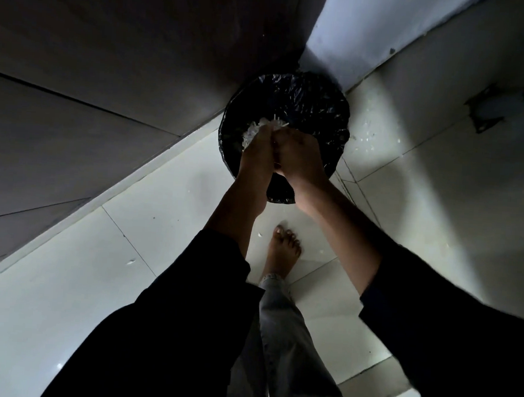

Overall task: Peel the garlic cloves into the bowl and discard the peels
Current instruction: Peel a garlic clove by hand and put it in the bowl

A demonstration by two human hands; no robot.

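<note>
Over the black-lined bin [315,109], the left hand [257,155] and right hand [300,160] cup white garlic peels [255,130], each grip curled round them.

Quick count: two hands, left hand [255,155] and right hand [300,157], both over one bin [315,109] with a black liner up around 12 o'clock. One bunch of garlic peels [259,129] at the left hand. One bare foot [283,251] near centre. Maybe six or seven loose peel bits [371,140] on the floor [64,293] toward 2 o'clock, too dim to be sure.
</note>
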